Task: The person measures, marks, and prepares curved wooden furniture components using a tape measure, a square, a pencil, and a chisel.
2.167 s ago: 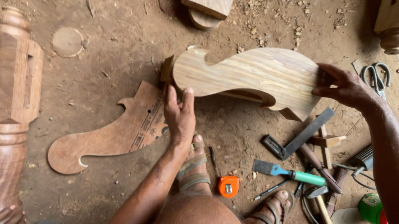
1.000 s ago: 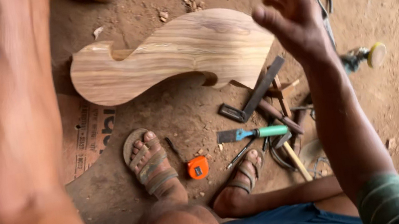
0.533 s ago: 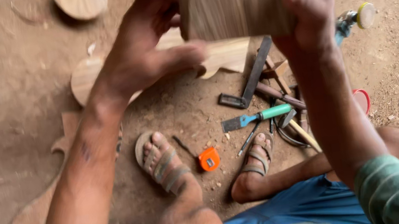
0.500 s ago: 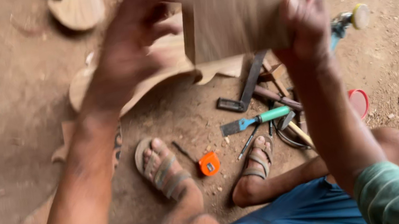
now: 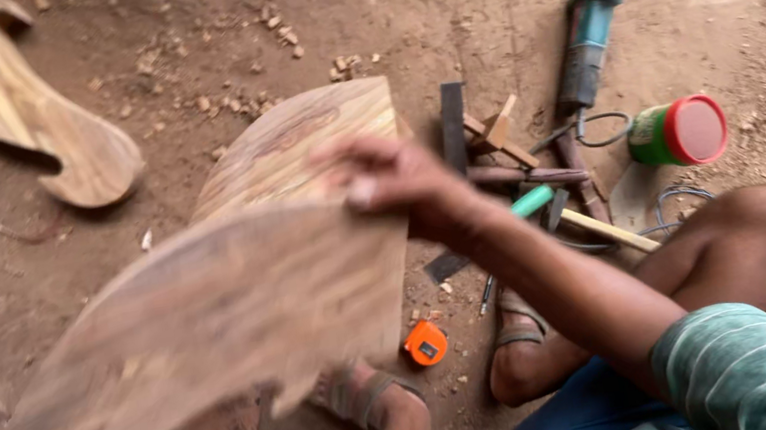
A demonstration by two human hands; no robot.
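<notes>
Clearly, I was mid-lift: my right hand gripped the curved wooden piece's upper edge; my left hand stayed unseen; lowering it needed steady control.

The curved wood piece is now lower and tipped flat, held only by the right hand.

Perhaps three curved wooden boards, one tin.

Bare dirt floor, scattered wood chips, daylight
</notes>
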